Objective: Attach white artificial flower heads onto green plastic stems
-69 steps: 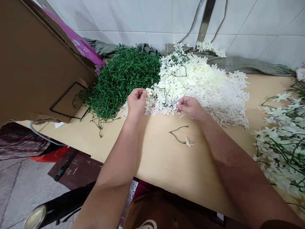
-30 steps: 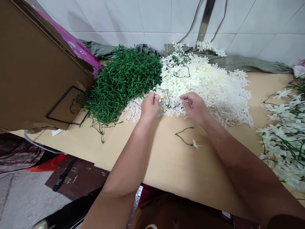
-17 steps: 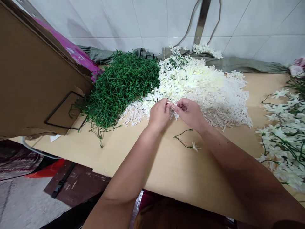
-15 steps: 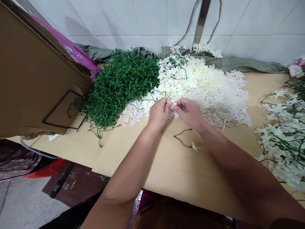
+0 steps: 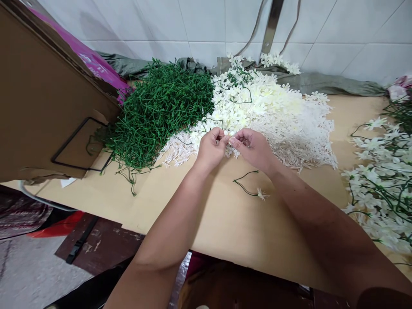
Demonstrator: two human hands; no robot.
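Lighting's mod. bright & cool on the tiled wall [image 5: 206, 21], source unclear, w/ strongest glare on the white flower pile [image 5: 273, 101] — petal detail nearly washes out near its ctr. Soft shadows lie on the table [image 5: 238, 227] beside the person's forearms [image 5: 170, 219]; the cardboard box [image 5: 51, 98] is dim, bottom ctr. v. dark. Wide-angle stretch at edges — detail betw. the fingertips [image 5: 232, 140] too small to read.

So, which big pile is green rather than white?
The stem pile beside the cardboard box; the central blossom pile and far-right flower pile both show white petals.
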